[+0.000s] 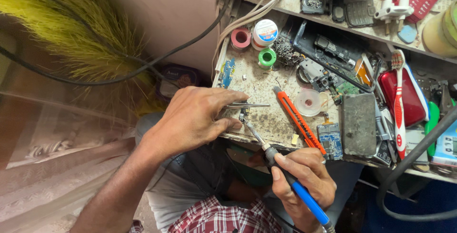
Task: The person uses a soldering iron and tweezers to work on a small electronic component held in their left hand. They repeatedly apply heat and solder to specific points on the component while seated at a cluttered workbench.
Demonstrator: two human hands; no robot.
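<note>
Tweezers (247,105) left hand (190,118) (soldering iron (285,171) right hand (304,180))

On the worktop (266,118) lie one orange utility knife (297,118), one toothbrush (399,104), one green solder spool (267,57), one pink tape roll (241,38), one white round tub (264,33) and two small circuit boards (one blue (227,72) at its left edge, one (330,140) lower centre), plus one pair of tweezers (247,105) and one blue-handled soldering iron (285,176).

Head cam, looks steeply down, close over cluttered workbench (266,118) edge, single view, no overlap
</note>
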